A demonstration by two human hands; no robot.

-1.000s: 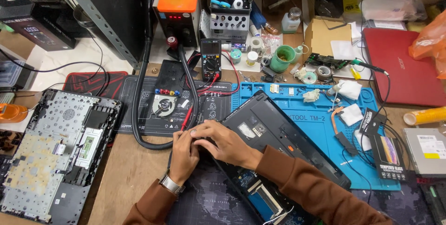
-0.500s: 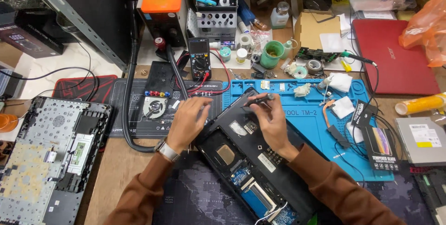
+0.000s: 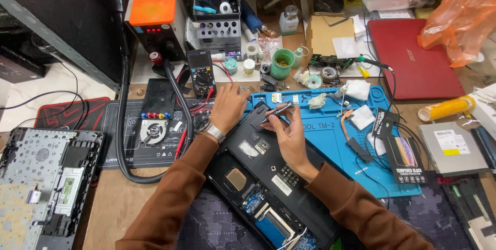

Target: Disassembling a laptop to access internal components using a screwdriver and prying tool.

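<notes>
An opened black laptop base (image 3: 268, 177) lies slantwise on the desk (image 3: 111, 206), its plastic shell bared to show a green circuit board, a blue slot and a copper-coloured square patch. Its far corner rests on the blue silicone repair mat (image 3: 330, 141). The left hand (image 3: 227, 106) lies palm down at that far corner, fingers curled loosely against the shell's edge and holding nothing that can be made out; a metal watch band circles the wrist. The right hand (image 3: 289, 131) pinches a slim dark screwdriver (image 3: 276, 111) between thumb and fingertips, the tool lying nearly flat over the corner of the shell. Both sleeves are brown knit. Just beyond the left hand stands a black multimeter (image 3: 200, 73) with red leads. A ribbed black hose (image 3: 121, 141) curves past a small round fan (image 3: 153, 129). Left, a grey perforated metal keyboard frame (image 3: 41, 177) lies flat.
</notes>
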